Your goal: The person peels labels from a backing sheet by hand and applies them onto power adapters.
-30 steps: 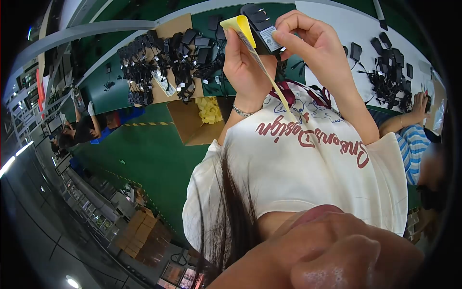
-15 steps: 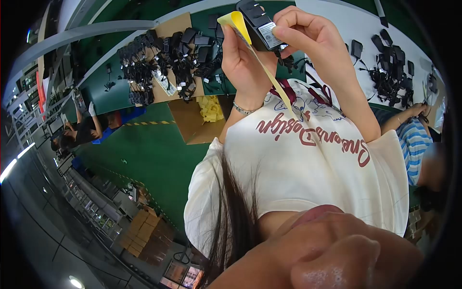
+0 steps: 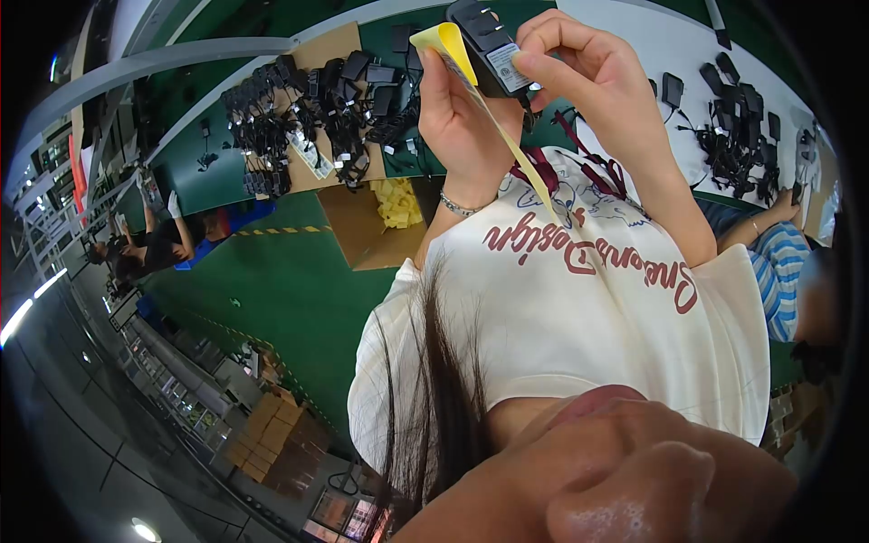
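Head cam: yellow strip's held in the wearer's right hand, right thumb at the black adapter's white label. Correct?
Wrong hand for the strip: the left hand holds the yellow strip, as the head view shows. The right thumb is at the black adapter's white label, as you say.

white shirt (image 3: 561, 335) | upside-down script, apparently "Design" | adapter label (image 3: 507, 68) | print too small

Head camera faces forward, down, hands (image 3: 593, 72) close
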{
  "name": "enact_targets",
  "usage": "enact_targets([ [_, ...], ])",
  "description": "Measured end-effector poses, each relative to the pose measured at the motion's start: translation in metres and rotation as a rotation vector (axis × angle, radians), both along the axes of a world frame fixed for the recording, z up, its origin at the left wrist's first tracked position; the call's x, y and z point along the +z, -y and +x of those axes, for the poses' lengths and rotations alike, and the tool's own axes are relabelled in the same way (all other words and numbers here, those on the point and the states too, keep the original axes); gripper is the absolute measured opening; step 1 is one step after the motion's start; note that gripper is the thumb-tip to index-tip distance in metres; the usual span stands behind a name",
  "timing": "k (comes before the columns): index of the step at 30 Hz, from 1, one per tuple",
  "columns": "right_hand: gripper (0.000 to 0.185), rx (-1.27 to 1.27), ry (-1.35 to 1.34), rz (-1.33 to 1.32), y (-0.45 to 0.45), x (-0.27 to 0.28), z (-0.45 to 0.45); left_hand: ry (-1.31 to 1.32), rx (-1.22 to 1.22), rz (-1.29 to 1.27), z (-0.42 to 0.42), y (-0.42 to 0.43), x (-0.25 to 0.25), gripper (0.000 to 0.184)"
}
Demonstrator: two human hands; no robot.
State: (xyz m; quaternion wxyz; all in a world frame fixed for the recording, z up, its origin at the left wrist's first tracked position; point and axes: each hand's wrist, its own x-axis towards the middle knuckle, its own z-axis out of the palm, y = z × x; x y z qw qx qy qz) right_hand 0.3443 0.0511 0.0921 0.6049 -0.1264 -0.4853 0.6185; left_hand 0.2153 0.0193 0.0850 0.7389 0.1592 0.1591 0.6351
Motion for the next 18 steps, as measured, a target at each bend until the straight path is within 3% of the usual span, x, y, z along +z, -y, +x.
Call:
enact_targets([
  [2,0.009,0.014,-0.166,0.324,0.001,-0.001,-0.001,0.009,-0.003,0.0,-0.001,0.001,-0.002,0.048],
  [5,0.009,-0.046,0.341,-0.62,0.029,0.059,0.011,0.025,-0.009,0.008,-0.002,0.001,-0.002,0.048],
  [14,0.008,-0.031,0.314,-0.643,0.023,0.049,0.009,0.023,-0.008,-0.023,-0.002,0.002,-0.001,0.048],
  [16,0.008,-0.022,0.013,-0.001,0.001,0.002,-0.001,0.042,-0.022,-0.026,-0.003,0.001,-0.002,0.048],
  [18,0.008,-0.016,-0.139,0.319,0.001,0.002,-0.002,0.029,-0.015,-0.018,-0.003,0.001,-0.001,0.048],
])
